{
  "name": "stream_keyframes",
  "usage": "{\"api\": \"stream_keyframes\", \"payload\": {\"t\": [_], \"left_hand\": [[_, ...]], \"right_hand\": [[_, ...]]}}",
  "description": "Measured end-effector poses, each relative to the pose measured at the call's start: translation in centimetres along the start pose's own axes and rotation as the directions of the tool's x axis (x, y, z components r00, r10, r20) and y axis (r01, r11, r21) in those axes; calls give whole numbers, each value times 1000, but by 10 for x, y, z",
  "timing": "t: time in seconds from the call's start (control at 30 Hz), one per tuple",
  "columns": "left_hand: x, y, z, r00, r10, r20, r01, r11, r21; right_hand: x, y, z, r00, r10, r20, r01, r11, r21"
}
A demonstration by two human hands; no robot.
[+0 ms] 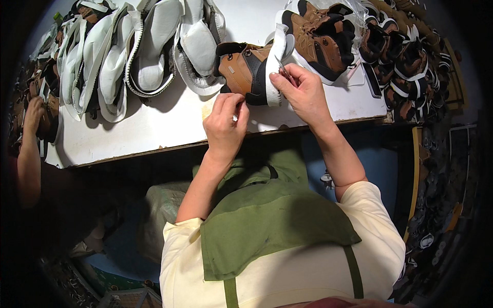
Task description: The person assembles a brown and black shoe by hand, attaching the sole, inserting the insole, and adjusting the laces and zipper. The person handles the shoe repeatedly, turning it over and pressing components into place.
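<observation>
Brown shoe [238, 76] held by left hand [224, 121], scissors [286, 73] gripped by right hand [304, 95]; trimming apparently underway, steady blades needed next.

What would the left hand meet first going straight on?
The left hand would meet the brown shoe first; its fingertips may already touch it, depth unclear.

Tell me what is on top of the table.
At left, white shoe parts; at right, brown shoes and a flat dark object. Nearer the middle, the left hand and right hand are at another brown shoe. The tabletop beneath is hidden, so anything there cannot be seen.
</observation>
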State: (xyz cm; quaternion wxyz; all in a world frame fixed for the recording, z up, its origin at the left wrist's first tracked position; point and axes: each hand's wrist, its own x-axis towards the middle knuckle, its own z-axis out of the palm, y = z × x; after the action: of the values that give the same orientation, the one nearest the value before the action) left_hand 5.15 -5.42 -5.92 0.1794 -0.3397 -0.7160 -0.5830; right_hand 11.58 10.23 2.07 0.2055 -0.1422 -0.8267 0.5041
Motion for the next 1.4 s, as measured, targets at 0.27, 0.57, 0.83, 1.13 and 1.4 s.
{"api": "stream_keyframes", "payload": {"t": [0.27,0.57,0.83,1.13,1.4], "left_hand": [[0,-2,-3,998,4,69,-6,1000,27],[-2,-8,1,998,49,46,-51,998,25],[-4,-7,2,996,65,55,-68,996,57],[-4,-5,3,996,70,62,-74,995,74],[-4,-4,4,996,77,48,-80,995,61]], "right_hand": [[-1,2,-2,999,-36,-29,35,998,-53],[-33,-19,-6,938,-339,-69,304,903,-304],[-37,-21,-3,812,-529,247,551,556,-622],[-31,-26,13,670,-633,389,613,176,-770],[-29,-23,20,662,-616,426,644,178,-744]]}}
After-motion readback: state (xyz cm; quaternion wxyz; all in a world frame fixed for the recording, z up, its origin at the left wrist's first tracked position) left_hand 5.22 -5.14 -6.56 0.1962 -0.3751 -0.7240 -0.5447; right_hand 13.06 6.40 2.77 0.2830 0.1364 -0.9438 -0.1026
